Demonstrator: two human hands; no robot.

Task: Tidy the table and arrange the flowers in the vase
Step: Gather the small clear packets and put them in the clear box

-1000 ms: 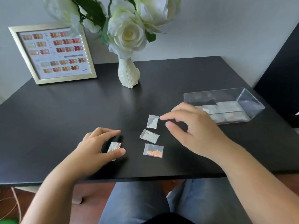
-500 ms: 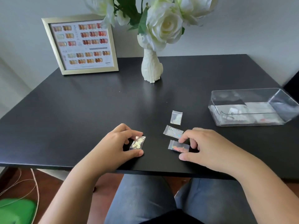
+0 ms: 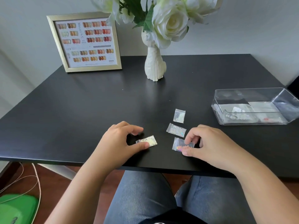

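Black table, head view: four small clear sachets near the front edge. Left hand pinching the pale sachet between thumb and curled fingers; right hand pinching the orange-flecked sachet. Tidying step, seemingly. Next, probably: lift both, carry to the clear box at right. Flowers already in the white vase, behind.

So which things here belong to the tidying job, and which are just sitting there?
In the job: four small packets, clear box, flowers, vase, left hand, right hand.
Just there: framed colour chart, green object.
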